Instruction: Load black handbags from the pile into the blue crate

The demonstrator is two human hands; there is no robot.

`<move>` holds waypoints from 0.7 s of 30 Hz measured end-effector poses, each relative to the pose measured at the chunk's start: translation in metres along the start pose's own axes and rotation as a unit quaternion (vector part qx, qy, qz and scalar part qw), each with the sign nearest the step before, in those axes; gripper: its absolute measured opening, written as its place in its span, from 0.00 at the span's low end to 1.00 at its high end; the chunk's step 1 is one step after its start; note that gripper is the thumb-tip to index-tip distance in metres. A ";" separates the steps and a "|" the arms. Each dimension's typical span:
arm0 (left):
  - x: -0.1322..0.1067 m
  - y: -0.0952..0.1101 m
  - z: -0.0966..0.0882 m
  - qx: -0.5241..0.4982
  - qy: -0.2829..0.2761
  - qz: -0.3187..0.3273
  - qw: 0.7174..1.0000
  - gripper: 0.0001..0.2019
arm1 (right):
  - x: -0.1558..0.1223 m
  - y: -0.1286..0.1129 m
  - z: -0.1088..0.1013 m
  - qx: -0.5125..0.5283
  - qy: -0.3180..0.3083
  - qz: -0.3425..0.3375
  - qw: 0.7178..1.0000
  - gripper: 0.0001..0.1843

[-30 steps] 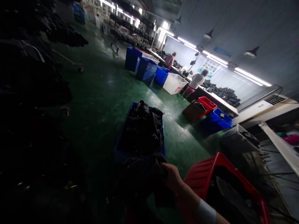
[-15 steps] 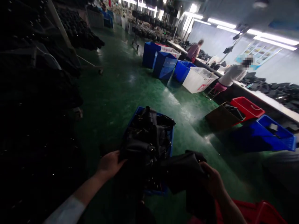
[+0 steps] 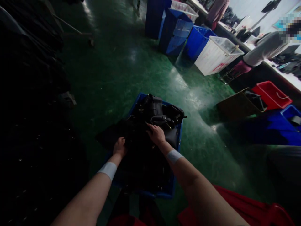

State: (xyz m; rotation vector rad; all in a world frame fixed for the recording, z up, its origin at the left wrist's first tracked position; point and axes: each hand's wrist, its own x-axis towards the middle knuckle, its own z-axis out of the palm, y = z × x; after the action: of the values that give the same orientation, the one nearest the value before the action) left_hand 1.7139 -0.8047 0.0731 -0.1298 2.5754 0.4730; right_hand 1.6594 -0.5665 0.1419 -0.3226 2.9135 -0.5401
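Fingers (image 3: 151, 126) of right hand (image 3: 158, 134) and left hand (image 3: 119, 147) curl at soft black bag (image 3: 110, 133), grip too dark to tell, tapered end leftward, long axis unclear, blue plastic crate (image 3: 180, 136) beneath

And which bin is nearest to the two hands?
The blue bin heaped with black bags: left hand and right hand are over it; other bins stand apart.

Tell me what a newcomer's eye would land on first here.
Probably the blue crate in the middle, filled with black bags, with the left hand and right hand over them. Next, the white bin at upper right, pale against the green floor, and the red bin at lower right.
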 end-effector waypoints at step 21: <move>-0.026 -0.003 0.079 -0.051 0.219 0.069 0.972 0.27 | -0.036 0.048 0.101 -0.027 0.074 0.283 0.956 0.43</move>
State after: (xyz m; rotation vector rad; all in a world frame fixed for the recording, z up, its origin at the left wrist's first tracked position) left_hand 1.7744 -0.7797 0.0220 -0.1012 3.0044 0.6961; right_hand 1.7049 -0.5483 0.0358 0.5579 2.9582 -0.3996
